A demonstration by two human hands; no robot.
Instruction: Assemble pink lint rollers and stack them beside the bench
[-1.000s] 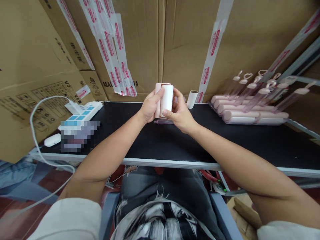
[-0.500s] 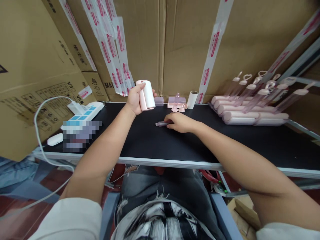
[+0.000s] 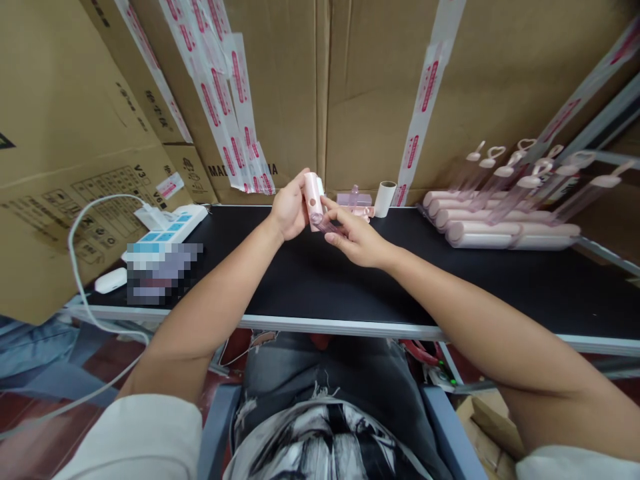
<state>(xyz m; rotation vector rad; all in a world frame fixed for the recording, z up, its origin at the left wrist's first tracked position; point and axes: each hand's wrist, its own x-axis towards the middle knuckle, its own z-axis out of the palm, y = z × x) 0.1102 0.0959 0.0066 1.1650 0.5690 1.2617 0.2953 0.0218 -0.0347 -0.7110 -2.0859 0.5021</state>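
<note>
Both hands have come together again just above centre frame: half a second ago the right hand lay flat on the black tabletop over a clear pink handle, and the left hand held the pink roller case off to the upper left.

Now the left hand (image 3: 290,210) is curled around the pink roller case (image 3: 313,191), thumb on top, holding it upright with its end turned toward the camera. The right hand (image 3: 356,235) is partly closed, thumb and forefinger pinching the clear pink handle (image 3: 327,225) and holding its tip against the lower end of the case. Handle and case touch; whether the tip has entered the case cannot be told.

Behind the hands, at the back edge of the black tabletop (image 3: 320,280), lie small pink parts (image 3: 356,200) and, just to their right, a white paper roll (image 3: 385,198) standing upright. In the right of the frame a row of finished pink rollers (image 3: 500,223) lies side by side, their clear handles pointing to the upper right.

In the left of the frame sits a white power strip (image 3: 173,223) with blue switches, a white cable (image 3: 80,267) looping from it, and a small white device (image 3: 111,280) near the table's edge. Cardboard boxes (image 3: 350,87) with pink-printed tape fill the background.
</note>
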